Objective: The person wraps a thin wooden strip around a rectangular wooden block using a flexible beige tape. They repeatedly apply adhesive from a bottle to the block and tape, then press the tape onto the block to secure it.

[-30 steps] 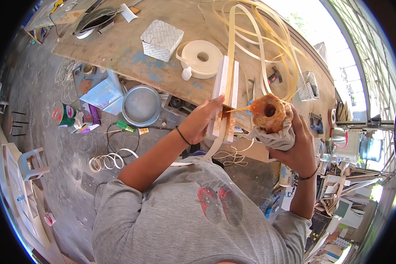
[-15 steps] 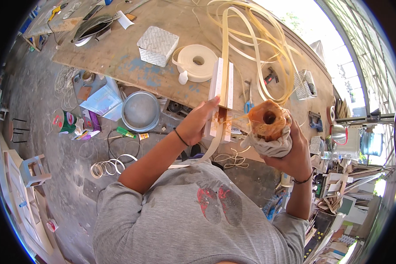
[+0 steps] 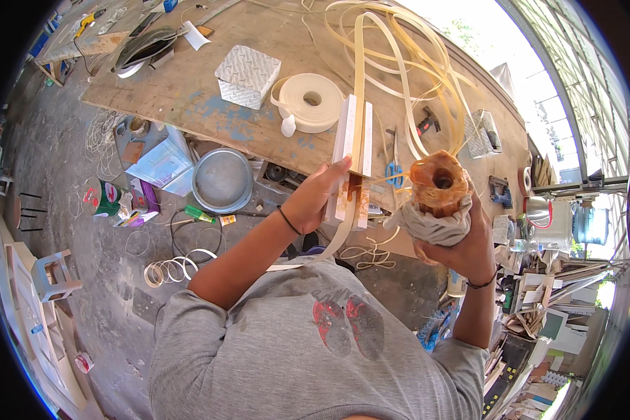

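Note:
My left hand [image 3: 313,197] is closed on a long white channel-shaped block [image 3: 341,133], thumb on top, at the table's front edge. A pale flat strip [image 3: 359,66] runs along the channel and out of its near end toward my body. Brown, sticky-looking stuff [image 3: 354,192] coats the channel near my thumb. Off to the right, my right hand [image 3: 472,245] grips an amber-smeared container [image 3: 427,175] with a dark round opening facing up. A grey cloth [image 3: 437,225] wraps its lower part. A thin amber strand stretches between the container and the channel.
On the wooden table [image 3: 154,101] are a roll of pale strip [image 3: 309,98], a patterned box [image 3: 248,75], loose strip coils [image 3: 437,63], blue-handled scissors [image 3: 394,171] and a hammer [image 3: 428,122]. A round tub [image 3: 222,178] and blue container [image 3: 162,161] stand on the floor at left.
My right hand has moved the amber-smeared container a little to the right, away from the channel. My left hand keeps its hold on the channel block.

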Demonstrator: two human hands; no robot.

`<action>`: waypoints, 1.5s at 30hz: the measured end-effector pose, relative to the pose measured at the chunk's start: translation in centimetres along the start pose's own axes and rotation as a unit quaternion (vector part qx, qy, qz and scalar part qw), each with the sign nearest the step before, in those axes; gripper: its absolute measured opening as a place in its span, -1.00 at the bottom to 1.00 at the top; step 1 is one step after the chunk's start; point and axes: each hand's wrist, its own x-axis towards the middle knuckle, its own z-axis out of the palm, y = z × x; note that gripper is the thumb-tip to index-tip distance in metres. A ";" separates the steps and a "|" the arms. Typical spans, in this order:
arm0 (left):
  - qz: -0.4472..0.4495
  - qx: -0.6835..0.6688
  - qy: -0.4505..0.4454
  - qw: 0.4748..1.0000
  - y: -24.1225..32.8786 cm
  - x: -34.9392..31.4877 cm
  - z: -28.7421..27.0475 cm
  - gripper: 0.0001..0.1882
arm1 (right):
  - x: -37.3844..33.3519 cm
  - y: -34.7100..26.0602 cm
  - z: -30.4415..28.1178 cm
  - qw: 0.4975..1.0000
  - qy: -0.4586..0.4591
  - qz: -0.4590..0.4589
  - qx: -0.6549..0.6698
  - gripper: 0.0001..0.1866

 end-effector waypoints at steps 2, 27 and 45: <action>0.003 0.000 -0.003 1.000 0.0 0.0 0.1 -0.44 | -0.1 0.1 0.0 1.000 0.005 -0.012 -0.008 -0.04; -0.004 0.000 -0.003 1.000 0.1 0.7 -0.2 -0.48 | -0.2 -0.1 -0.2 0.997 0.055 0.006 0.061 -0.02; 0.010 0.080 0.050 0.995 -0.1 2.1 -1.4 -0.52 | 0.0 0.4 -1.5 0.997 0.046 0.009 0.066 -0.24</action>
